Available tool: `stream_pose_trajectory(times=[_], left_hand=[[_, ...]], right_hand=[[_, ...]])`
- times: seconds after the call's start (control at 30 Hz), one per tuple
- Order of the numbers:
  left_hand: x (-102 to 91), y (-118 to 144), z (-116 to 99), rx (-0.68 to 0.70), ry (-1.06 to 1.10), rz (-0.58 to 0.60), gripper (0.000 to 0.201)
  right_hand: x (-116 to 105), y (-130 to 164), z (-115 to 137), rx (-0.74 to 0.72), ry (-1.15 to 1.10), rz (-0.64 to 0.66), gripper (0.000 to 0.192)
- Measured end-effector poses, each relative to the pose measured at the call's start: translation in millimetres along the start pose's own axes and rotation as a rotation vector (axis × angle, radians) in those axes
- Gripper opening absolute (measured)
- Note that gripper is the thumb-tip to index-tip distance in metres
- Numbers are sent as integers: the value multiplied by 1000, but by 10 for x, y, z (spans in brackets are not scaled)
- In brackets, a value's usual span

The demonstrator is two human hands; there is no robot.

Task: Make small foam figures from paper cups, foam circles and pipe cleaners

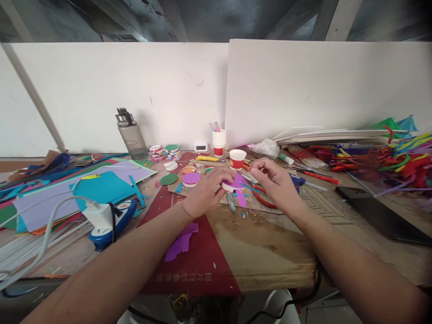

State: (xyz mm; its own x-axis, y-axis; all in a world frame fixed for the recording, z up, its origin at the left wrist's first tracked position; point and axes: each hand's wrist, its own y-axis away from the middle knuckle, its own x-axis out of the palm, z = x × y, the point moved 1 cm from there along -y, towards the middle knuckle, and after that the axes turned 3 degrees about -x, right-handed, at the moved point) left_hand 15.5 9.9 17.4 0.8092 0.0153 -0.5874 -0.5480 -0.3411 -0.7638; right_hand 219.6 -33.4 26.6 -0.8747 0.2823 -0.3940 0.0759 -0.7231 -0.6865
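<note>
Holding small white cup piece capped with purple paper disc (pixel 235 182) at counter (pixel 270 252) centre, we pinch it in left hand (pixel 206 191); right hand (pixel 275 180) at 3 o'clock of it, fingertips closing on disc edge, purple strip hanging beneath. Risk, as we judge: disc may tear or shift off rim if we pull hard. Count: one red-and-white paper cup (pixel 237 158) at 12 o'clock, one cup stack (pixel 218 141), one water bottle (pixel 131 132) at 10 o'clock, one glue stick (pixel 285 158).

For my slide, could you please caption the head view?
Both hands, left hand and right hand, hold a purple-topped paper cup above a cluttered wooden table.
</note>
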Motion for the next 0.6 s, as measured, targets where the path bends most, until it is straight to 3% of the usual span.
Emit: stream_pose_trajectory(times=[0.1,0.23,0.43,0.5,0.6], left_hand=[[21,10,92,-266,101,-103,16],[26,21,216,-653,331,-243,33],[4,-18,250,-844,607,-335,38],[6,-25,249,-900,700,-350,41],[12,-28,263,-974,824,-320,44]], right_hand=[[-5,-18,-72,166,9,-86,15],[-10,-38,-126,203,146,17,15],[74,-12,-195,56,374,304,12],[46,-22,-243,57,441,307,14],[-133,-71,-337,108,650,171,19]])
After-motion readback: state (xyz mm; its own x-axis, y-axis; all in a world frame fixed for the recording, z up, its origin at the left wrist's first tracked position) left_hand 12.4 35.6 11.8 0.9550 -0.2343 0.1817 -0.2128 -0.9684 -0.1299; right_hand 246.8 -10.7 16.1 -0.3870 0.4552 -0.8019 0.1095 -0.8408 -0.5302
